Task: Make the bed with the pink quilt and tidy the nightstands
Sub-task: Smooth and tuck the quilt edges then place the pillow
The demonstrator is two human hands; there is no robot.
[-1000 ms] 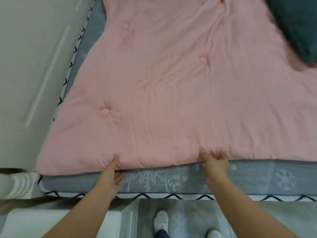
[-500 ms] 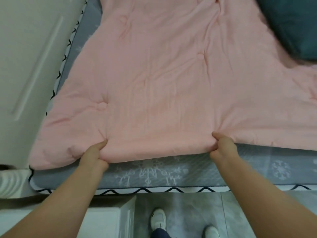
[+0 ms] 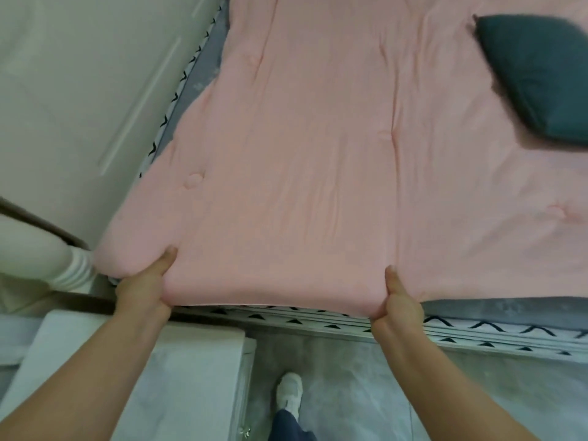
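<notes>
The pink quilt [image 3: 318, 154] lies spread over the bed, its near edge lifted slightly off the grey mattress [image 3: 509, 308]. My left hand [image 3: 143, 284] grips that edge near the quilt's left corner, thumb on top. My right hand [image 3: 401, 300] grips the same edge further right, thumb up on the fabric. The quilt's edge reaches the mattress's near side between my hands. A white nightstand [image 3: 178, 377] stands below my left arm, next to the bed.
A dark teal pillow [image 3: 541, 78] lies on the quilt at the upper right. A cream headboard [image 3: 79, 90] rises on the left. The mattress side has a black zigzag trim [image 3: 477, 329]. My shoe [image 3: 289, 393] stands on the grey floor.
Both hands have pulled the quilt's near edge toward me, from partway up the mattress to its near side. The view has shifted, showing more of the pillow.
</notes>
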